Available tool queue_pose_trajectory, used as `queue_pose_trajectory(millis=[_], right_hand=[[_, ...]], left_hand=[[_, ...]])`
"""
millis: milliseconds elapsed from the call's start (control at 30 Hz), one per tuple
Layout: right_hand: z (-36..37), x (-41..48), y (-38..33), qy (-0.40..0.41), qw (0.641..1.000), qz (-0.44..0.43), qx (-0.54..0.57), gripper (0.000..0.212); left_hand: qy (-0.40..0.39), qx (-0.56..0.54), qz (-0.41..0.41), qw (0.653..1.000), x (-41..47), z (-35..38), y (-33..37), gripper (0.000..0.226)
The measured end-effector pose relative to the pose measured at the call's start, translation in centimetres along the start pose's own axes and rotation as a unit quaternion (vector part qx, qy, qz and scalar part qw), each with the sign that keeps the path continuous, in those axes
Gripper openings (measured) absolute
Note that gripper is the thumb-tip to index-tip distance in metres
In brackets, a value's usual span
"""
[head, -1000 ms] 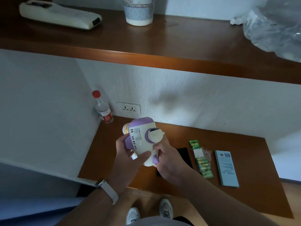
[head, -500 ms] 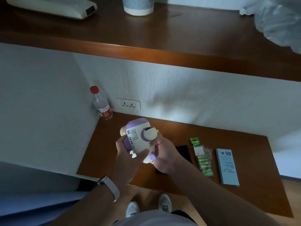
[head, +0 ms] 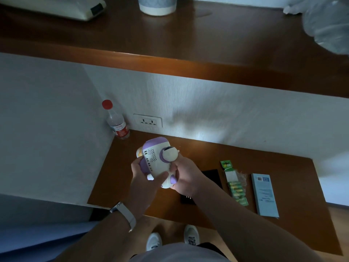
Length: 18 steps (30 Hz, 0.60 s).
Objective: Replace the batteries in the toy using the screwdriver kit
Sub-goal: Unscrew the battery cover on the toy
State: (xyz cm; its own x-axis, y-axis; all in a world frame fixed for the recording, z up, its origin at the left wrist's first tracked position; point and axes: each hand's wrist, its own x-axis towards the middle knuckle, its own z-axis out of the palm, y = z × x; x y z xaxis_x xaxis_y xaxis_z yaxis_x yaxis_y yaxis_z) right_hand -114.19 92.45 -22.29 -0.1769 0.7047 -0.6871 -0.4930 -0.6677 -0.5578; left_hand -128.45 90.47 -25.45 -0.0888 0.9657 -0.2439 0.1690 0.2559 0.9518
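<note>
Wooden desk (head: 120, 176), left hand (head: 143, 178) and right hand (head: 186, 176) clasping white-and-purple toy (head: 156, 159) above its left half, green battery pack (head: 236, 186) and blue box (head: 265, 193) toward right edge, labels unreadable.

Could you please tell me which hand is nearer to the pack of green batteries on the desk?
Right. The right hand, gripping the toy, is left of the battery pack; the left hand holds the toy's far side, farther away.
</note>
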Motion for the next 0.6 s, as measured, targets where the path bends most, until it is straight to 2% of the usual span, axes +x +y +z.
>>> queue_pose_trajectory(millis=[100,267,400,600], right_hand=[[-0.5,-0.5,0.3,-0.053,0.997,-0.004,0.049,0.034],[-1.6,-0.7,0.3,-0.079,0.995,0.022,0.052,0.055],[-2.0,-1.5,0.1,-0.115,0.991,0.005,0.069,0.033],[-1.6,-1.7,0.0,-0.073,0.997,-0.032,0.012,0.037]], left_hand=[[-0.005,0.004,0.011,1.000,0.3,0.0,0.4,0.081],[-0.019,-0.007,0.014,1.000,0.3,0.3,0.8,0.077],[-0.032,-0.013,0.012,0.999,0.4,0.4,0.9,0.076],[-0.043,-0.028,0.006,0.999,0.4,0.5,1.3,0.075]])
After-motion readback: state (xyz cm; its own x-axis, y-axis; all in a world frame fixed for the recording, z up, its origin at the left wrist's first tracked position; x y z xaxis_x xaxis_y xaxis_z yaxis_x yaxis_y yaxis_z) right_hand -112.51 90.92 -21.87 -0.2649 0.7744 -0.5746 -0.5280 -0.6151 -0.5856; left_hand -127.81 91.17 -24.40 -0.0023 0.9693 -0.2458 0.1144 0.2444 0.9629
